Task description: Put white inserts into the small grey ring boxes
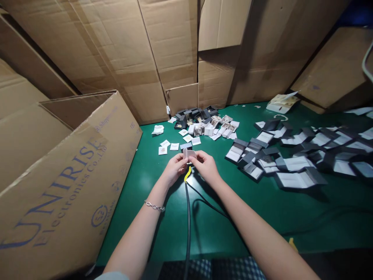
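Both hands meet over the middle of the green table (157, 221). Between their fingertips is a small, pale folded card piece (190, 153). My left hand (175, 168) pinches its left side, and my right hand (207, 167) grips the right side. Just behind the piece lies a small dark box (186, 146), partly hidden by it. Several small white square cards (174, 146) lie beyond my left hand. Farther back are a pile of pale folded inserts (208, 130) and a heap of dark little boxes (195, 114).
Many open dark boxes with white linings (297, 177) spread over the right side. A large cardboard carton (72, 186) stands at the left, and tall cardboard (175, 50) walls the back. A black cable (188, 221) with a yellow tag (188, 174) runs between my forearms.
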`<state>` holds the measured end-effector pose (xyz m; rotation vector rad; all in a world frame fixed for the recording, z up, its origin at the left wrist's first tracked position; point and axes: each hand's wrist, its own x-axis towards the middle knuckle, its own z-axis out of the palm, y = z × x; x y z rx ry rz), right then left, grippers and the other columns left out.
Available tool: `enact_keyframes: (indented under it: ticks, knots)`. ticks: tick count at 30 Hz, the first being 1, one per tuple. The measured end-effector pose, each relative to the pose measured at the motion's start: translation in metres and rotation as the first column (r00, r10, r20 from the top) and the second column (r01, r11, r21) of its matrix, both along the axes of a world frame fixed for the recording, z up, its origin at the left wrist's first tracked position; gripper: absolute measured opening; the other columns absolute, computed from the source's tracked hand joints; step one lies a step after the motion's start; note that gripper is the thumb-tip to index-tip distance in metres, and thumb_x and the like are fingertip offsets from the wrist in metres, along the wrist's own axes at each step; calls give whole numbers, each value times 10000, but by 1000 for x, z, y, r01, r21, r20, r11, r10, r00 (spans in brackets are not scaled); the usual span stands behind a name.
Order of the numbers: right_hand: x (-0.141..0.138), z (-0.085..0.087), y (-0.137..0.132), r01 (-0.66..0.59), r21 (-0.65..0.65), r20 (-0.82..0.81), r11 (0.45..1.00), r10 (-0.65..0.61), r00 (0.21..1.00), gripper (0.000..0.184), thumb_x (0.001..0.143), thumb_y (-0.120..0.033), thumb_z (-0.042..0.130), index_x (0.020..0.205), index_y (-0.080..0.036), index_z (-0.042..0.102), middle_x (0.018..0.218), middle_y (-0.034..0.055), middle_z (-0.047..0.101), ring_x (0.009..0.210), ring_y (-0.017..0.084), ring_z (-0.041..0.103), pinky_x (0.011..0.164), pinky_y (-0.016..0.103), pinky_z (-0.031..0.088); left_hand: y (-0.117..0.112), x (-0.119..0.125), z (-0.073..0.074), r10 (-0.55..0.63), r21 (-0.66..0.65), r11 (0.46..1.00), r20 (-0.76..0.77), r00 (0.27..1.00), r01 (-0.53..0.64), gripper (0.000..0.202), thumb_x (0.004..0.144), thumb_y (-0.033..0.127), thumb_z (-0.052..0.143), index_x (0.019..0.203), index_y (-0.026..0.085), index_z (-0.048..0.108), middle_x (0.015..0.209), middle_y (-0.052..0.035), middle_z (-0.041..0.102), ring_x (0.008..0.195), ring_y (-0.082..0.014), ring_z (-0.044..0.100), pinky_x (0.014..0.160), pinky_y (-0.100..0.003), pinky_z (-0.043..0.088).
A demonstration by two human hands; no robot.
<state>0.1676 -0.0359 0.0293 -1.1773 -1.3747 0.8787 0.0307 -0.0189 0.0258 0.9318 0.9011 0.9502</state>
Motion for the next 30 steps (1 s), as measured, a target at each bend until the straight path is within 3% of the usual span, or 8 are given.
enact_keyframes:
  ticks: [4,7,9,12,16,20,24,30]
  knots:
    - [1,-1,2,-35,-17,-81,999,34,996,197,697,-354,593,712,-162,633,755,24,612,711,147,552,647,257,439,-2,8,0,1,89,996,-95,995,8,308,663,409,683,804,164,559,551,65,460,398,-22,354,386,-160,223]
    - [3,-1,4,-2,-43,-115,999,-3,993,213,699,-363,582,717,-154,623,725,19,598,671,139,538,618,248,427,-1,8,-3,55,249,968,-258,965,11,296,660,428,668,733,157,573,559,44,501,428,-47,379,422,-187,264]
    - [6,-1,4,58,-61,-74,996,-63,995,222,716,-367,556,741,-155,615,667,-2,577,598,121,499,580,237,402,0,4,-6,170,412,911,-420,891,20,254,682,413,647,705,164,603,575,25,536,486,-75,428,478,-204,307]
    - [11,-1,5,131,-51,63,990,-128,990,202,727,-345,530,765,-163,609,629,-23,553,554,108,460,562,228,371,-1,-4,-10,320,565,813,-633,705,138,216,715,399,619,796,205,668,579,11,571,531,-113,473,538,-226,330]
    - [12,-3,6,163,-54,160,985,-152,975,175,729,-319,502,748,-171,593,609,-33,530,547,108,455,560,223,360,-3,-9,-14,305,518,774,-809,502,364,254,737,428,587,871,232,680,664,-24,629,580,-147,524,562,-242,332]
    - [10,-7,8,148,-64,165,987,-136,977,160,727,-316,493,733,-177,572,619,-35,535,549,107,461,558,219,359,-3,-10,-12,316,478,738,-868,383,476,291,753,483,549,777,205,632,719,-40,619,628,-157,541,564,-242,345]
    - [10,-13,9,66,-65,173,996,-54,983,151,721,-309,498,742,-181,576,638,-36,557,552,102,464,556,212,357,-6,-9,-7,328,437,741,-898,293,510,346,746,536,538,810,198,584,787,-27,589,701,-164,561,616,-250,399]
    - [6,-15,5,-60,-96,266,994,84,960,142,703,-238,480,771,-194,597,625,-41,584,575,110,505,565,204,358,-12,-4,-2,325,369,808,-929,174,458,457,712,579,557,988,216,527,938,-30,539,825,-187,591,653,-260,440]
